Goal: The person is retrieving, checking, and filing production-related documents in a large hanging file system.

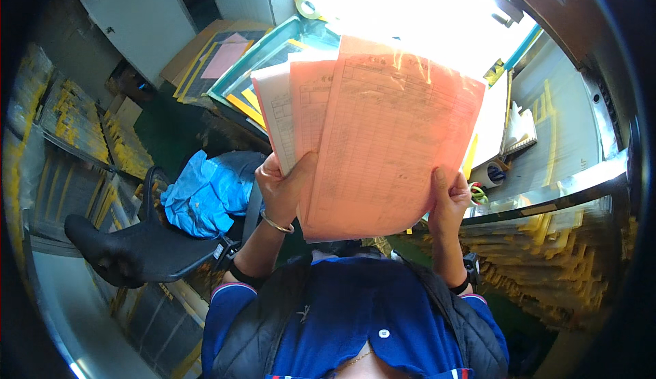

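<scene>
Several printed form sheets are raised in front of my chest. The foremost is a large salmon-pink sheet [400,147] with a glossy shine, like a plastic cover, near its top. A narrower pink sheet [313,106] and a white form [277,109] fan out behind it to the left. My left hand [283,184] is closed on the lower left of the papers, thumb in front and fingers behind. At the right edge my right hand [447,205] pinches the front sheet between thumb and fingers.
Behind the papers is a glaring bright surface [403,3], with a tape roll [308,7] at its left corner. Scissors [478,193] and a white cup [486,174] stand at right. A blue cloth [208,194] lies on a black chair [147,246]. Stacked yellow-edged frames [547,263] fill both sides.
</scene>
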Demonstrator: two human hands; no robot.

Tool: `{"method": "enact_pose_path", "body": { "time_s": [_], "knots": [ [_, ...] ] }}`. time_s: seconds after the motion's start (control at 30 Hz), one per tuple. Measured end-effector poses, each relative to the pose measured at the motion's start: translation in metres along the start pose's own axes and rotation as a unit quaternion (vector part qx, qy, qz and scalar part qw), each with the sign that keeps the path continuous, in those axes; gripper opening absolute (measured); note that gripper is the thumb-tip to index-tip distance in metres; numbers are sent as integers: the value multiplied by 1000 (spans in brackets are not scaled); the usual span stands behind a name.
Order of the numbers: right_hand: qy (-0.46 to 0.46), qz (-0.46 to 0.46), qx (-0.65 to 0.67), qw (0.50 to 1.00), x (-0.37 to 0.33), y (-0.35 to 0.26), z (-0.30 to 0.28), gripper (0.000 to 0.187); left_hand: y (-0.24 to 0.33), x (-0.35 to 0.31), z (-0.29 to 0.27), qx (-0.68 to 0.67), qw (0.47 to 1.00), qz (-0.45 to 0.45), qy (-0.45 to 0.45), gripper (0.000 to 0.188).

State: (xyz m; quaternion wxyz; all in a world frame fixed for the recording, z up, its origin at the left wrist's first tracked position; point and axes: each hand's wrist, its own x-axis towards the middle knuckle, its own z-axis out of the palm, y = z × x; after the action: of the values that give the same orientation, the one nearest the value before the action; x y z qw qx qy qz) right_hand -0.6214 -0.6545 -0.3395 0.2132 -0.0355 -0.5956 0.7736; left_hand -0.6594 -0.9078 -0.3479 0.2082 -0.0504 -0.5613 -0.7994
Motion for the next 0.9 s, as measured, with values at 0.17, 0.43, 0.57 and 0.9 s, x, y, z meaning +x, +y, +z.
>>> {"method": "enact_pose_path", "body": {
  "time_s": [0.17,0.43,0.57,0.9],
  "knots": [
    [2,-8,35,999,-3,-4,2,21,-4,-2,-4,30,999,3,14,11],
    [-25,64,94,993,-5,-11,-8,23,5,-6,3,70,997,34,11,9],
    [-44,103,72,991,-5,-13,-13,20,6,-8,11,69,997,27,17,13],
    [-35,50,62,996,-6,-1,-25,19,9,-6,14,-54,998,4,-22,16]
  ]
}}
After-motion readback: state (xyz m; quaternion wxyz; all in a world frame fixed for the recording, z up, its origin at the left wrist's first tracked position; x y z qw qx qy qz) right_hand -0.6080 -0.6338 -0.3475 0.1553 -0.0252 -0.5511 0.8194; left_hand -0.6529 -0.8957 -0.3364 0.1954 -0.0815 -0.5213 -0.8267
